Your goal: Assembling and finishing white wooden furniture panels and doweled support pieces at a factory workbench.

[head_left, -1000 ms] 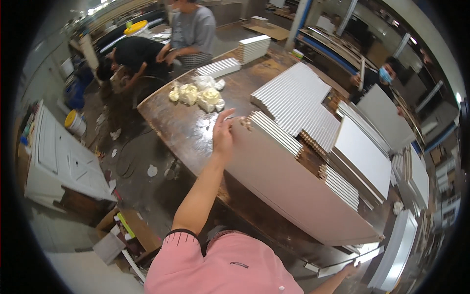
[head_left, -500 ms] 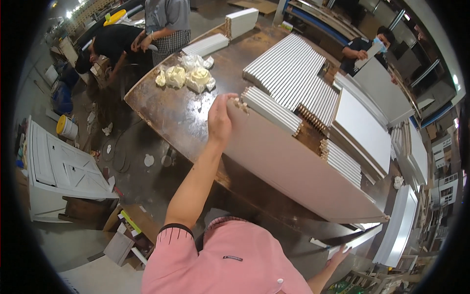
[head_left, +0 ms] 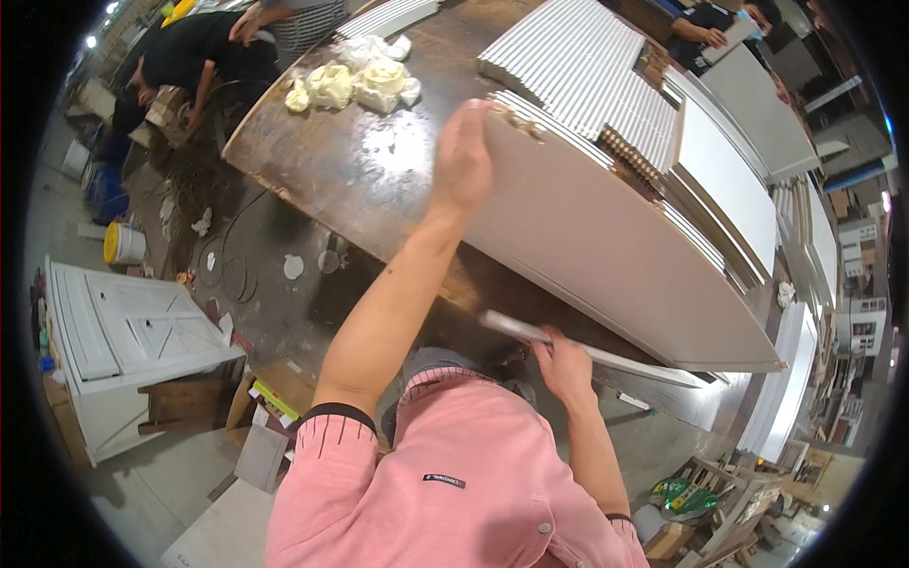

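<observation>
A large pale panel (head_left: 606,256) stands tilted on its long edge along the near side of the brown worktable (head_left: 350,204). My left hand (head_left: 464,159) grips its upper left corner, with the fingers going over behind the board. In front of the panel, my right hand (head_left: 566,367) is closed around a long thin white strip (head_left: 639,365). The strip's left end is blurred by motion, and its right end reaches to the panel's lower edge. Behind the panel, rows of white strips (head_left: 568,71) lie side by side, partly hidden by it.
Crumpled pale-yellow wads (head_left: 379,83) lie on the table's far left. White boards (head_left: 729,180) are stacked at the right. A co-worker (head_left: 705,24) holds boards beyond them; another person (head_left: 194,52) bends down at upper left. A white cabinet-like piece (head_left: 142,327) stands at lower left.
My right hand has moved left and up with the white strip, from beyond the panel's lower right to in front of my body. My left hand keeps its grip on the panel corner.
</observation>
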Available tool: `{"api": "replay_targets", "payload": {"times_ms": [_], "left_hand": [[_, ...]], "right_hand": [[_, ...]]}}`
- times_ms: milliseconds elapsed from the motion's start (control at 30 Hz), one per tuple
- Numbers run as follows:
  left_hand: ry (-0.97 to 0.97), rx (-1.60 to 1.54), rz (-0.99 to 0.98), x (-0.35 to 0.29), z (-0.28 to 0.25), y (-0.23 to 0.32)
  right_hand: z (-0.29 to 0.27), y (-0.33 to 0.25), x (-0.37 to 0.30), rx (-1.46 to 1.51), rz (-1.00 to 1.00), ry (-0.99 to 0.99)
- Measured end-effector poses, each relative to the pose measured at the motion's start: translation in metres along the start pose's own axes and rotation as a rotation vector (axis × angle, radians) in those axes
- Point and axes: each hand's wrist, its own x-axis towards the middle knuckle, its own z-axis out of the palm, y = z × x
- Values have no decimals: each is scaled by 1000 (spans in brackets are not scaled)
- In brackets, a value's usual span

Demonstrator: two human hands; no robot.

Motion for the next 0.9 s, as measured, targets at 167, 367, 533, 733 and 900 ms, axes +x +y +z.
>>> {"api": "replay_targets", "payload": {"times_ms": [167,367,533,733,900], "left_hand": [[41,144,-41,-9,-12,-10],[-70,202,-57,-21,-24,19],[-119,230,-186,-24,-29,35],[22,297,-73,-22,-13,9],[-62,186,-131,-23,-10,14]], "right_hand": [[45,-49,71,40,-160,26],[26,-82,94,170,-86,-28],[22,-37,64,-177,-258,447],[49,28,36,-157,-199,402],[54,41,22,-136,-347,307]]}}
